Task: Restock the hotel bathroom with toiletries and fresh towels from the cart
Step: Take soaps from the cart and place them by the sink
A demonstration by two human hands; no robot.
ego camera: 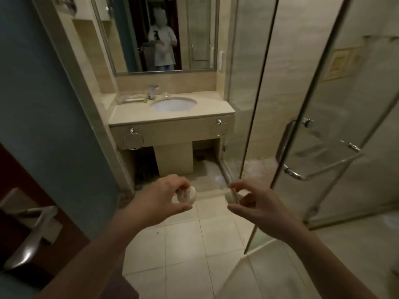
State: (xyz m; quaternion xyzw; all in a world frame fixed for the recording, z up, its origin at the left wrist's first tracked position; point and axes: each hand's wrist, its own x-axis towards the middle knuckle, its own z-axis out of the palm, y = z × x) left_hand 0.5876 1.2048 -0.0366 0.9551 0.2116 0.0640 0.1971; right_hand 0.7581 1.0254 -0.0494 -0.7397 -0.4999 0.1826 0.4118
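Left hand [166,196] curled, small round white soap [187,196] pinched between thumb and fingertips. Right hand [250,203] likewise, second round cream soap [231,196] nipped at fingertips.

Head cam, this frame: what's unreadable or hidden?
- Small round white item in left hand: motion-blurred, fingers cover it; type unclear.
- Pale round item in right hand: same.
- Clear tray on beige vanity counter: too small and dim to show contents.
- Cart: out of frame.
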